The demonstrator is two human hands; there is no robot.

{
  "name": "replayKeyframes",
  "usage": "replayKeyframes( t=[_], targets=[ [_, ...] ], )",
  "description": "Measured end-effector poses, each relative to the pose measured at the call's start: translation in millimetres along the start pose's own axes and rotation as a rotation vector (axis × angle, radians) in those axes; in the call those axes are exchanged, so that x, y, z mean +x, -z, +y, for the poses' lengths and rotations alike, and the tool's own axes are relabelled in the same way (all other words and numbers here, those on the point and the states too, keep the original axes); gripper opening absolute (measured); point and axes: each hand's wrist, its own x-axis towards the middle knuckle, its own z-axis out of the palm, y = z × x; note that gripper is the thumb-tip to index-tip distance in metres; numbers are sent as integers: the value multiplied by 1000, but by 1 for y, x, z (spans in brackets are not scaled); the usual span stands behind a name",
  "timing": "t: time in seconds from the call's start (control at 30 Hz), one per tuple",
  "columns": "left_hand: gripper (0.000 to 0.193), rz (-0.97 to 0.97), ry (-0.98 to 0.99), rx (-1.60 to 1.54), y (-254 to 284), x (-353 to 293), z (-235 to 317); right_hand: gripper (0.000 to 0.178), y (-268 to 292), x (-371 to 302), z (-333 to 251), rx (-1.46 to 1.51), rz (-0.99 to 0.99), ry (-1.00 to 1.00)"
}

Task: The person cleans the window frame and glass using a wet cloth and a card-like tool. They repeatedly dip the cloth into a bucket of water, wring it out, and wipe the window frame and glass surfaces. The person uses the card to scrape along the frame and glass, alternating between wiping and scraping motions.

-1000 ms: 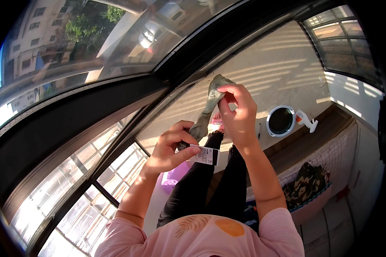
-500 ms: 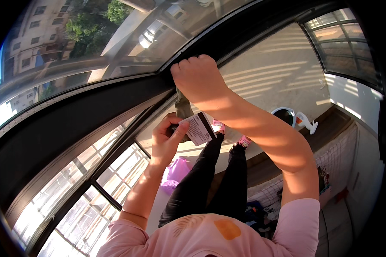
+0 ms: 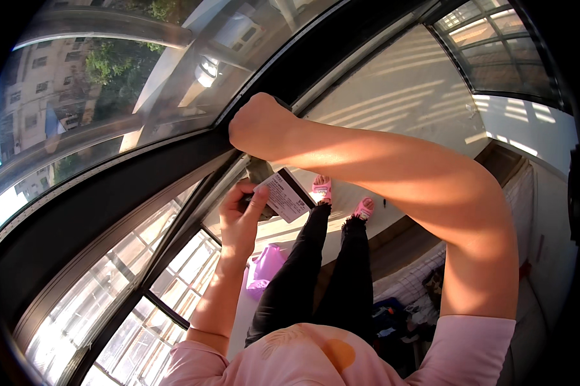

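My left hand (image 3: 238,219) grips a white card (image 3: 287,195) with a dark stripe, thumb on its printed face. Behind the card and beside those fingers hangs an olive-green cloth (image 3: 259,171); its upper end disappears under my right forearm. My right hand (image 3: 261,126) is closed in a fist against the black window frame (image 3: 200,143), along the edge of the glass pane (image 3: 168,96). What its fingers hold, if anything, is hidden.
Beside my left leg is a purple plastic container (image 3: 265,267). My feet, in pink sandals (image 3: 363,208), are on a light floor. At lower right lies a pile of dark clothes (image 3: 393,321) near a checked fabric (image 3: 409,273). A barred window (image 3: 174,270) is at lower left.
My right fist has shifted left and slightly down along the frame, its elbow swinging outward to the right. My left hand with the card has moved slightly left. The view has shifted too.
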Motion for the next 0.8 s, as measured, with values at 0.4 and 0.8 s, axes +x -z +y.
replayKeyframes(
  t=[0.4, 0.8],
  targets=[
    [14, -130, -104, -159, -44, 10, 9, 10, -22, -48, 50, -9, 563, -223],
    [11, 2, -29, -99, 10, -16, -8, 23, -52, -40, -32, 37, 546, -198]
  ],
)
